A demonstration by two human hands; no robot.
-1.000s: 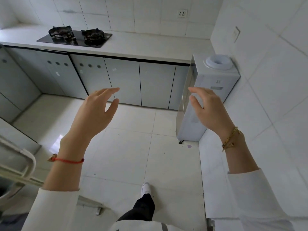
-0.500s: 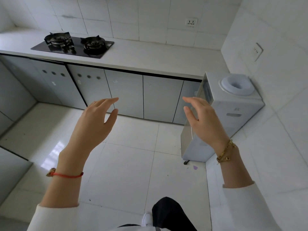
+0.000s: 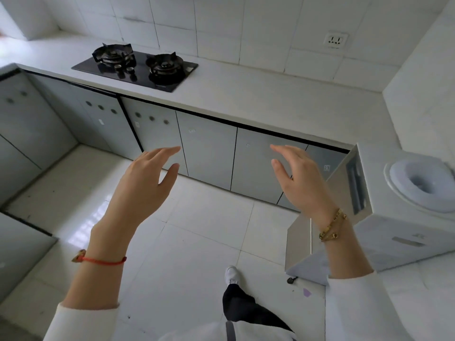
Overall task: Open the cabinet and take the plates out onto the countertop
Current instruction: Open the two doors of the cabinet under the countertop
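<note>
A row of grey base cabinets (image 3: 206,148) runs under the white countertop (image 3: 258,99), and all doors in view are closed. No plates are visible. My left hand (image 3: 145,183) is raised in front of me with straight, relaxed fingers and holds nothing. My right hand (image 3: 298,178) is raised beside it, palm turned inward, also holding nothing. Both hands hover in the air short of the cabinet doors, touching nothing.
A black two-burner gas hob (image 3: 138,67) is set into the countertop at the left. A white water dispenser (image 3: 384,205) stands on the floor at the right, against the wall. More grey cabinets (image 3: 22,134) line the left side. My foot (image 3: 231,275) is on the tiled floor.
The view has moved closer to the cabinets and countertop, which now look larger. Both hands stay raised and empty in much the same pose.
</note>
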